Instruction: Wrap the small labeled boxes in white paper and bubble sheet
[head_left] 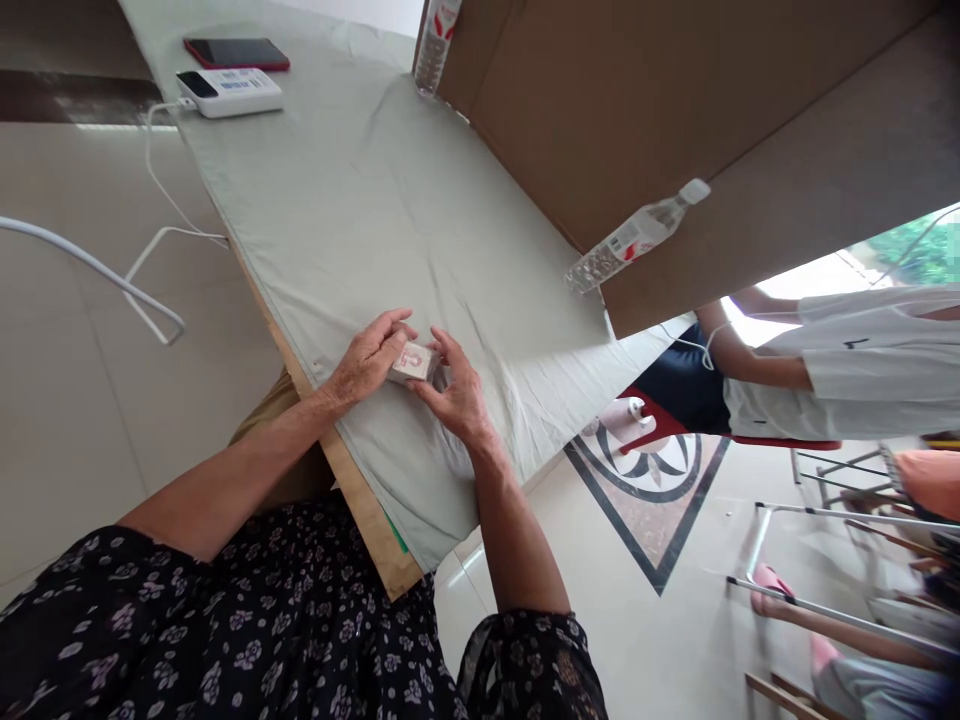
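Note:
A small white and pink box (412, 361) rests on the pale cloth covering the table (360, 200). My left hand (366, 356) grips the box from the left, fingers curled over its top. From the right, my right hand (454, 388) closes on the same box, thumb and fingers pressed to its side. Both hands sit near the table's near edge.
A red phone (236, 52) and a white power bank (229, 91) with a cable lie at the far end. Two water bottles (636, 235) (437, 40) lean by a cardboard wall (675, 110). Another person (825, 365) sits at right.

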